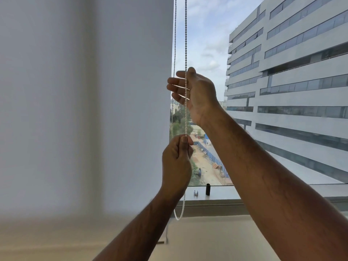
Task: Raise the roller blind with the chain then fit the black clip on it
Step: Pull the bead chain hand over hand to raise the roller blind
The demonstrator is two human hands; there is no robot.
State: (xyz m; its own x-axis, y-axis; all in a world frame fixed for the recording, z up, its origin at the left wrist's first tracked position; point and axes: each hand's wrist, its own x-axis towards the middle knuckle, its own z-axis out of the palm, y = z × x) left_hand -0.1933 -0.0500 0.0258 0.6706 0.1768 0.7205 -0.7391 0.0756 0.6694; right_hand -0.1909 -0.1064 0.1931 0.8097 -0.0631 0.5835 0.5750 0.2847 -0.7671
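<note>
A white roller blind (84, 100) covers the left half of the window, its lower edge blurred near the sill. A white bead chain (186, 34) hangs in two strands along the blind's right edge and ends in a loop (178, 215) below. My left hand (177, 162) is closed in a fist on the right strand. Higher up, my right hand (195, 93) has its fingers spread apart, and that strand runs across the open palm. A small black clip (207, 189) stands upright on the window sill (216, 196), below and to the right of my hands.
A small silvery metal piece (196, 193) lies on the sill left of the clip. Through the glass is a tall grey office building (291, 72) and a street far below. A beige surface (207, 238) stretches under the sill.
</note>
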